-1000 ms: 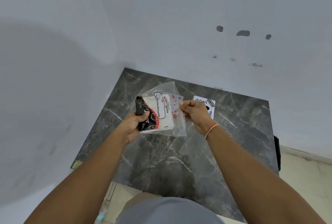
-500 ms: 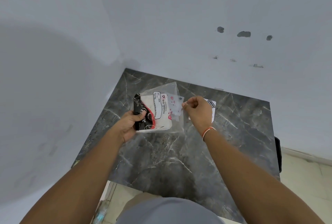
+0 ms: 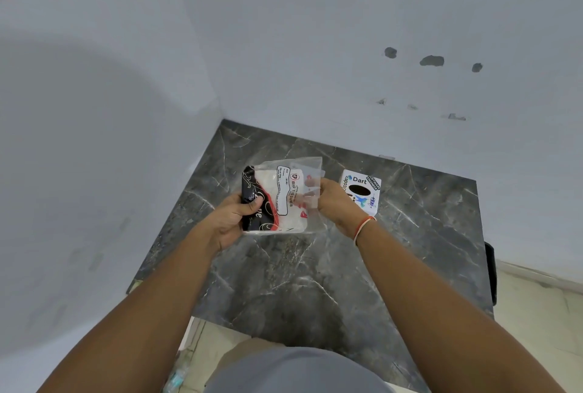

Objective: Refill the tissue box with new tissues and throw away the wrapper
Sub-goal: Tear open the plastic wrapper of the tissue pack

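Note:
A clear plastic tissue pack (image 3: 284, 197) printed black, red and white, with white tissues inside, is held above the dark marble table (image 3: 315, 272). My left hand (image 3: 235, 217) grips its black left end, thumb on top. My right hand (image 3: 336, 203) is at the pack's loose clear right end, its fingers inside or behind the film. The white tissue box (image 3: 362, 190), stickered and with a dark oval slot on top, stands on the table just right of my right hand, partly hidden by it.
The table sits in a corner between two white walls (image 3: 284, 45). Its front edge ends above a light tiled floor (image 3: 536, 313). A black object (image 3: 491, 272) shows at the table's right edge.
My right hand has shifted left and closed onto the pack's clear open end, uncovering more of the tissue box behind it. The left hand keeps its hold on the black end.

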